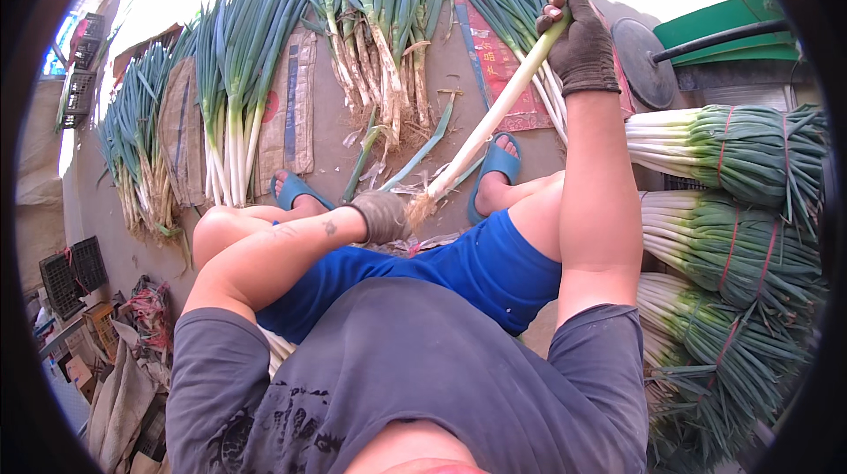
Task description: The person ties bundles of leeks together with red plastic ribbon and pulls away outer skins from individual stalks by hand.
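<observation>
A long green onion (493,113) slants across the view, with a white shaft, green leaves at the upper end and a tuft of roots at the lower end. My right hand (582,44), in a dark fingertip-less glove, is shut around it near the base of its leaves, held high at the upper right. Close beside the roots is my left hand (384,216), in a grey-brown glove, above my lap. Its fingers are hidden, so I cannot tell whether it touches the onion. A loose green leaf (423,146) lies on the ground beyond it.
Unbundled onions with dirty roots (390,70) lie ahead. Cleaner onions (238,77) rest on a woven sack (288,103); others lie on a red sack (496,64). Tied onion bundles (734,150) are stacked at right, near a round metal disc (638,64). Black crates (73,275) stand at left.
</observation>
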The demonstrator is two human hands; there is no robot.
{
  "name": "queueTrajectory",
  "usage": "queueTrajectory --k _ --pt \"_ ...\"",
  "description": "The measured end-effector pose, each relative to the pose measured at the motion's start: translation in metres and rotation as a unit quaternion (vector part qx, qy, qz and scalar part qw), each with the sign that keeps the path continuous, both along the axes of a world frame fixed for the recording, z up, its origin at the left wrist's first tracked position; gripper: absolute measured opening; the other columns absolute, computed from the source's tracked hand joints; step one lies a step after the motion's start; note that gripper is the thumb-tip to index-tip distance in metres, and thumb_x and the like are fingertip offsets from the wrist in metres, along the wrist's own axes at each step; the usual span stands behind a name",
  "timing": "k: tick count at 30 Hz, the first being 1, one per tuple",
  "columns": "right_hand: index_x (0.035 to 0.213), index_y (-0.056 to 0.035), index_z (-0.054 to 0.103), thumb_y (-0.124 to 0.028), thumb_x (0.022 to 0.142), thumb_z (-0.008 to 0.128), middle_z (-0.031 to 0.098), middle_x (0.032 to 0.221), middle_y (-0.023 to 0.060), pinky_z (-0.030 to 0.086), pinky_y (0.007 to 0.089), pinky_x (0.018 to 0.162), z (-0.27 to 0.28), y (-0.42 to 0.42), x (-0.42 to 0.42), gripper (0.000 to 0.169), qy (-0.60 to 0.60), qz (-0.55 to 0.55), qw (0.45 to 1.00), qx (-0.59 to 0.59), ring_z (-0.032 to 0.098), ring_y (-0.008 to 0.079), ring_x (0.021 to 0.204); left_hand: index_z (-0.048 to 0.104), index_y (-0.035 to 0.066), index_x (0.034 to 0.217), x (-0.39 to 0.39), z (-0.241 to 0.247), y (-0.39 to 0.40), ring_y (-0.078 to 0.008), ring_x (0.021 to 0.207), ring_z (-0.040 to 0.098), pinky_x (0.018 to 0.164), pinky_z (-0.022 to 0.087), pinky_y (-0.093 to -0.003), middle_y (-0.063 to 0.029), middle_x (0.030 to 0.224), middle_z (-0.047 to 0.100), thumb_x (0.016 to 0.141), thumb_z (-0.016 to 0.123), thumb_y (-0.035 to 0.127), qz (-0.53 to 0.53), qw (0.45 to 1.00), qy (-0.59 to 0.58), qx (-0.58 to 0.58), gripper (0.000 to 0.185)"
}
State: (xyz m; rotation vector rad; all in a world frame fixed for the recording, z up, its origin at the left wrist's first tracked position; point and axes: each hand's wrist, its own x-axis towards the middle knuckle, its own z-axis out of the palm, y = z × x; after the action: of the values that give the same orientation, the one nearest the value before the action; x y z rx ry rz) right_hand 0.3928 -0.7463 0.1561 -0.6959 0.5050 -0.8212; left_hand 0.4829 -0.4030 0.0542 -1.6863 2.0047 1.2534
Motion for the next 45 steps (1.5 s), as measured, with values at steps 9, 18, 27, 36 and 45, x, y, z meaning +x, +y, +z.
queueTrajectory --k 9,18,27,36,45 --pt "0.102 -0.0047 0.051 -0.01 0.095 0.056 0.056 0.084 0.0064 0.056 0.037 0.069 -0.01 0.005 0.002 0.01 0.087 -0.158 0.984 -0.002 0.057 0.0178 0.07 0.049 0.003 0.136 0.031 0.053 -0.045 -0.0422 0.109 0.062 0.093 0.05 -0.0464 -0.0272 0.122 0.061 0.082 0.071 0.025 0.364 0.858 0.041 -0.361 0.062" --pt "0.124 0.0021 0.046 -0.007 0.099 0.053 0.064 0.105 0.0178 0.057 0.0462 0.09 -0.013 0.074 0.034 0.027 0.077 0.112 0.989 0.057 0.066 0.0295 0.096 0.059 0.002 0.105 0.04 0.069 -0.079 -0.0241 0.058 0.063 0.054 0.052 -0.0351 -0.0103 0.076 0.066 0.098 0.058 0.032 0.456 0.848 0.205 -0.175 0.031" --pt "0.121 -0.0016 0.051 -0.01 0.101 0.053 0.063 0.098 0.0106 0.057 0.0448 0.088 -0.017 0.036 0.023 0.022 0.081 0.075 0.994 0.006 0.065 0.0232 0.088 0.06 -0.004 0.111 0.04 0.07 -0.055 -0.0131 0.052 0.061 0.048 0.05 -0.0233 -0.0106 0.077 0.068 0.102 0.048 0.027 0.533 0.613 0.579 0.062 0.035" --pt "0.117 -0.003 0.052 -0.006 0.095 0.061 0.061 0.09 0.0112 0.058 0.0352 0.067 -0.02 -0.006 -0.01 0.024 0.173 -0.085 0.98 -0.051 0.064 0.0218 0.073 0.068 0.006 0.097 0.032 0.009 0.0 -0.0384 0.088 0.068 0.081 0.053 -0.0471 -0.02 0.089 0.068 0.084 0.058 0.012 0.052 0.997 -0.056 -0.017 0.018" --pt "0.11 -0.0032 0.052 -0.007 0.094 0.063 0.063 0.084 0.0083 0.057 0.0337 0.062 -0.002 0.082 0.058 0.021 0.206 -0.063 0.972 -0.092 0.066 0.019 0.069 0.062 0.0 0.11 0.037 0.04 -0.073 -0.013 0.067 0.061 0.061 0.053 -0.0301 -0.0041 0.079 0.06 0.093 0.065 0.025 0.513 0.817 0.192 -0.18 0.031"
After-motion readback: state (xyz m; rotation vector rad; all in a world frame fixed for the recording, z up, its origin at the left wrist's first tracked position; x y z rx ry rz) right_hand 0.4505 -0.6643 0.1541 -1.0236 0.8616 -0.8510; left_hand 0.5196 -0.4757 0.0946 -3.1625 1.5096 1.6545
